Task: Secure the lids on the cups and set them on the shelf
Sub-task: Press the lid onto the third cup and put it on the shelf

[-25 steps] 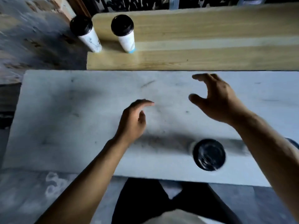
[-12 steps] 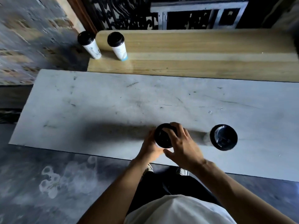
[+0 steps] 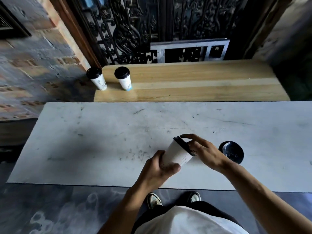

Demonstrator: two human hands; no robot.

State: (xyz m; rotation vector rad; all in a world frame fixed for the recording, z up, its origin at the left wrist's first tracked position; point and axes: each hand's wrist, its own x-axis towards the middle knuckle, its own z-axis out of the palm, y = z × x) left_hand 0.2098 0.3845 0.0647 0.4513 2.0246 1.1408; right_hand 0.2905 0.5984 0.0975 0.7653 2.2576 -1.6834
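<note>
A white paper cup (image 3: 176, 153) with a black lid (image 3: 184, 146) is tilted over the white table (image 3: 101, 141). My left hand (image 3: 158, 171) grips the cup's lower body. My right hand (image 3: 205, 152) is pressed on the lid, fingers spread over its rim. Just right of my right hand, another lidded cup (image 3: 231, 152) stands on the table, seen from above. Two lidded white cups (image 3: 97, 79) (image 3: 124, 78) stand at the left end of the wooden shelf (image 3: 194, 86) behind the table.
A dark ornate metal grille (image 3: 152, 27) rises behind the shelf. A brick wall (image 3: 33, 65) lies to the left. The table's near edge is just in front of my feet (image 3: 154, 200).
The cup went from upright on the table to lifted and tilted in my left hand. My right hand stays on its lid. The view has tilted up toward the shelf.
</note>
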